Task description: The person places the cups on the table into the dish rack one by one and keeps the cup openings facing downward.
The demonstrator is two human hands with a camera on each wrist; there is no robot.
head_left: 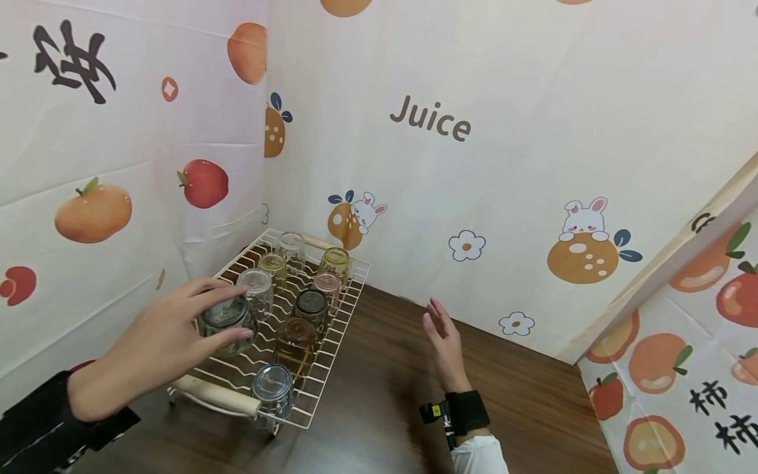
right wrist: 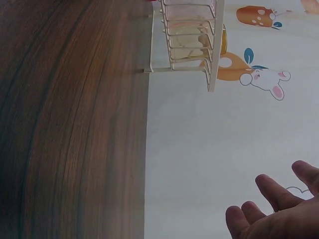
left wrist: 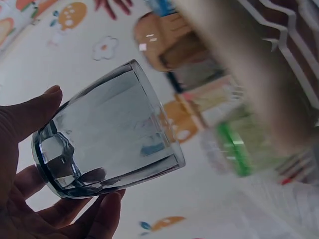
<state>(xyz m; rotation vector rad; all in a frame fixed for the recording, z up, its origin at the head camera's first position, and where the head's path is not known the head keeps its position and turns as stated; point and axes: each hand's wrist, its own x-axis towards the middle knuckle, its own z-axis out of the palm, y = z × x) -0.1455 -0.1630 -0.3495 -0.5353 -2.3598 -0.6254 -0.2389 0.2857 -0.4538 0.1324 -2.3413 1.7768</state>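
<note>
Now | left hand point(head_left: 156, 339) grips grey glass point(head_left: 227, 320), rim hidden | right hand point(head_left: 443, 339) relaxed, empty

A dark wooden table point(head_left: 533, 401) fills the corner. Fruit-and-rabbit printed backdrop cloths point(head_left: 533, 131) hang from 9 to 3 o'clock, one reading "Juice" point(head_left: 430, 120).

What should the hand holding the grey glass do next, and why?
Probably lift it straight up a little. The left hand grips the grey glass around its sides, upside down over the white wire rack. Other glasses, like the clear glass, stand close beside it, so sliding it sideways might bump them. The right hand hovers open above the wooden table, holding nothing.
</note>
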